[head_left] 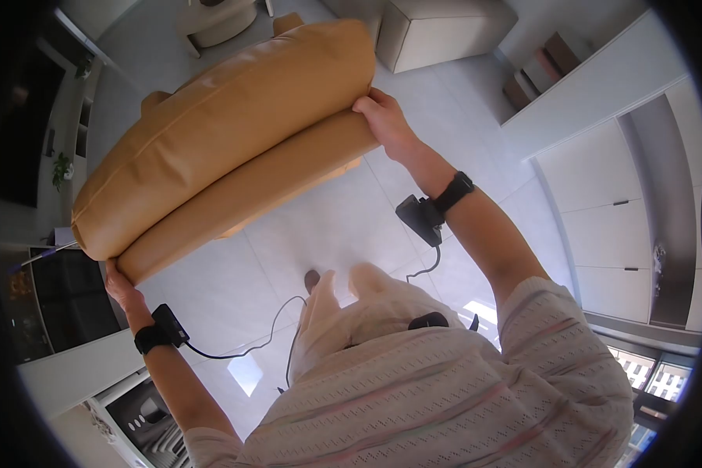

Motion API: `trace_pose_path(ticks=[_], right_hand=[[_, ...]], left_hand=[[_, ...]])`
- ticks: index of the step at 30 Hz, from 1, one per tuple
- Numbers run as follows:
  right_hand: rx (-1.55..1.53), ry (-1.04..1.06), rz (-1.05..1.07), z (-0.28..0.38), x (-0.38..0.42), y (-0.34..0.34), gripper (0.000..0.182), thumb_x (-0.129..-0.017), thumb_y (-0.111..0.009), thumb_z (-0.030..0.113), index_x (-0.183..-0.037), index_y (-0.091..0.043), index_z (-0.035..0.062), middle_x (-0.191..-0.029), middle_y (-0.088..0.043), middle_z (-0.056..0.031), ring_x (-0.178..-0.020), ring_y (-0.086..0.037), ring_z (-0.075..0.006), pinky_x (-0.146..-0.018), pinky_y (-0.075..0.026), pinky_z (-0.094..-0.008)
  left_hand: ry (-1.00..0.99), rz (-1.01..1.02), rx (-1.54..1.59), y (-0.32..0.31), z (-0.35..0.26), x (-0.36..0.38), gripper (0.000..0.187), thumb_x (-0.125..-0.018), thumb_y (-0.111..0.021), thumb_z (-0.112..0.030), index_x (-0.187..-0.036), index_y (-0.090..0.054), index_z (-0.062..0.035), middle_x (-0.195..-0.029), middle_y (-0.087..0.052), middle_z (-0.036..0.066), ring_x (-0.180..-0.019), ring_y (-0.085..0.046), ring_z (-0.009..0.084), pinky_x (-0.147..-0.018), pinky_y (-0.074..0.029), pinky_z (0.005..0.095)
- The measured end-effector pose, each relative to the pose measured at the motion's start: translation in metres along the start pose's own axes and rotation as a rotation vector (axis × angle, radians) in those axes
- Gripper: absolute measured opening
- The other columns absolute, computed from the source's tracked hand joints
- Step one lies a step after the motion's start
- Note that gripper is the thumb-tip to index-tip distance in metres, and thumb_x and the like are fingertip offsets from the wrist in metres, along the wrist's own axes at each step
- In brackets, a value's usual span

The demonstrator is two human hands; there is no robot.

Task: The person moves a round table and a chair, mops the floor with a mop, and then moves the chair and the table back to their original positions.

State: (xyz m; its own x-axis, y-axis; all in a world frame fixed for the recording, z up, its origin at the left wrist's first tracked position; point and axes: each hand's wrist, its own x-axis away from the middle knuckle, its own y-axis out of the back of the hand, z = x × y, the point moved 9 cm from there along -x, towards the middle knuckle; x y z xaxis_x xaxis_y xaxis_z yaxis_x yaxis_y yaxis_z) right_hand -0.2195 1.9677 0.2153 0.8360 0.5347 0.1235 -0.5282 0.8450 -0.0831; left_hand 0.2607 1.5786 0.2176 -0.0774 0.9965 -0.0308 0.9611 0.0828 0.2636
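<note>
A wide, padded tan leather chair (234,117) spans the space in front of me, tilted up toward the right in this view. A long seam runs between its thick cushion and a narrower padded strip on my side. My left hand (122,287) grips the lower left end of the strip, fingers partly hidden behind it. At the other end, my right hand (384,123) is closed over the edge by the seam, its thumb on the leather. Both wrists wear black straps with small devices, the left device (170,325) and the right device (420,220), each trailing a cable.
Pale floor tiles (304,226) lie under the chair and my feet. White cabinets (600,226) stand on the right, and a light upholstered block (437,35) sits at the back. Dark-fronted units (74,296) line the left. Cables (242,352) hang near my legs.
</note>
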Motion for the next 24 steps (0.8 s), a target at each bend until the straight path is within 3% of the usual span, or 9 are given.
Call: trace_pose_path(ticks=[10, 12, 24], right_hand=[[0.040, -0.013, 0.015, 0.005, -0.008, -0.001, 0.039, -0.073, -0.048, 0.017, -0.105, -0.053, -0.0043, -0.094, -0.058, -0.0120, -0.087, -0.054, -0.0177, -0.077, -0.042, -0.0284], [0.061, 0.004, 0.016, 0.008, -0.010, -0.001, 0.038, -0.073, -0.048, 0.017, -0.104, -0.053, -0.0045, -0.094, -0.058, -0.0123, -0.086, -0.054, -0.0178, -0.077, -0.042, -0.0285], [0.110, 0.040, 0.019, 0.000, -0.013, 0.001, 0.036, -0.075, -0.048, 0.019, -0.104, -0.054, -0.0023, -0.093, -0.058, -0.0103, -0.086, -0.054, -0.0172, -0.075, -0.042, -0.0287]], left_hand=[[-0.018, 0.139, 0.016, -0.005, -0.004, 0.007, 0.042, -0.079, -0.049, -0.035, -0.090, -0.061, 0.0041, -0.083, -0.058, 0.008, -0.073, -0.052, 0.0170, -0.067, -0.041, 0.0304], [-0.024, 0.021, -0.004, 0.001, -0.006, 0.010, 0.043, -0.079, -0.049, -0.035, -0.087, -0.062, 0.0047, -0.080, -0.058, 0.009, -0.071, -0.051, 0.0178, -0.066, -0.041, 0.0313], [-0.024, -0.009, -0.032, 0.006, 0.002, -0.004, 0.045, -0.073, -0.055, -0.038, -0.085, -0.063, 0.0047, -0.077, -0.060, 0.009, -0.069, -0.053, 0.0179, -0.064, -0.043, 0.0312]])
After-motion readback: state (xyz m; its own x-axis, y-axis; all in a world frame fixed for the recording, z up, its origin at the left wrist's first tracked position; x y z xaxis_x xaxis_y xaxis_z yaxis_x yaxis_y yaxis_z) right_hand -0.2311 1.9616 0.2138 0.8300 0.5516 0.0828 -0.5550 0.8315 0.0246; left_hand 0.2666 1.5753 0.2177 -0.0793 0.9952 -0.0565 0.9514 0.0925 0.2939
